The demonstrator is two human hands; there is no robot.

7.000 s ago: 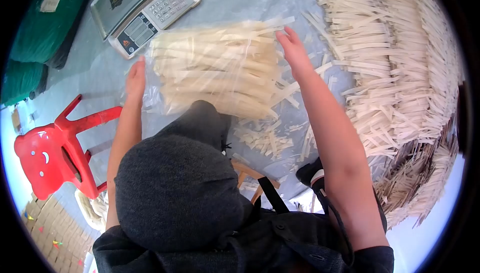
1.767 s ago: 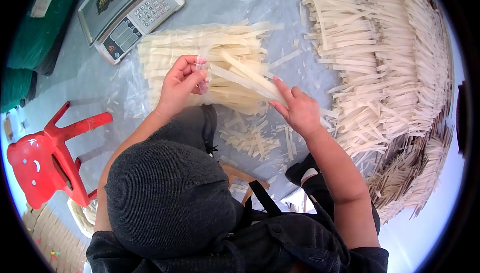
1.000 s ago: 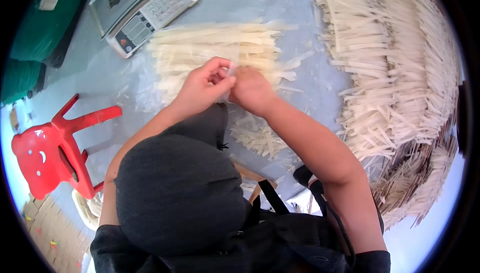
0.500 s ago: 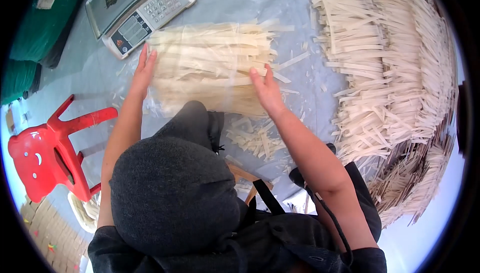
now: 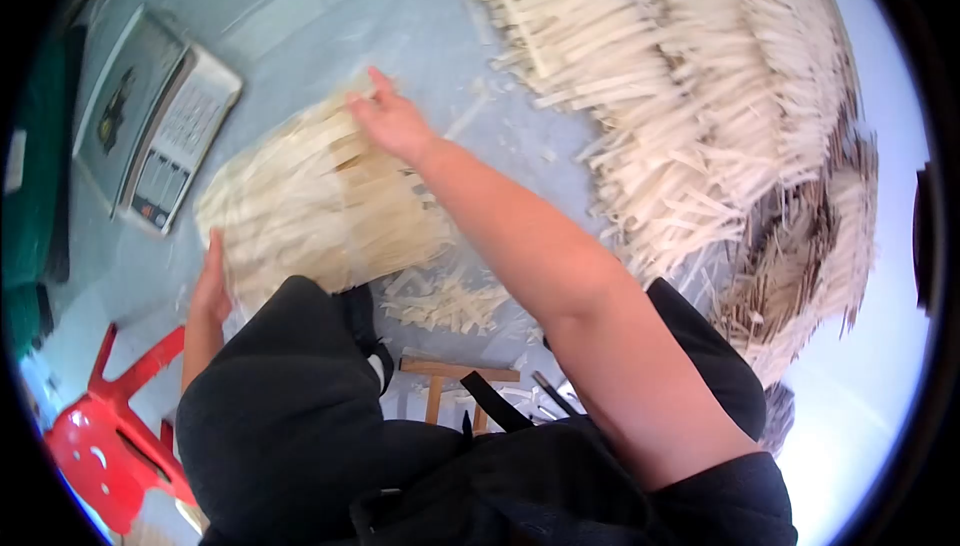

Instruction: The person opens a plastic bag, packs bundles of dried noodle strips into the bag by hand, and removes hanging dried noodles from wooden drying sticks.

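Note:
A bundle of flat, pale strips (image 5: 320, 196), apparently in clear plastic, lies on the floor in front of my knees. My left hand (image 5: 210, 286) is upright at the bundle's left end, fingers stretched out along its edge and partly hidden. Over the far right corner reaches my right hand (image 5: 392, 126), its fingers apart and blurred by motion. Whether it touches the strips I cannot tell. Loose scraps of strip (image 5: 447, 303) are scattered near the bundle's near right side.
Left of the bundle stands a scale (image 5: 165, 131) with a keypad. A red plastic stool (image 5: 105, 451) is at lower left, with green bundles (image 5: 40, 186) behind. A large heap of pale strips (image 5: 670, 96) fills the right. Wooden legs (image 5: 450, 371) show between my knees.
My view has swung right and down. The bundle now looks tilted, its right end higher. My right hand has moved from the bundle's right end to its far corner; my left hand stays at the left end.

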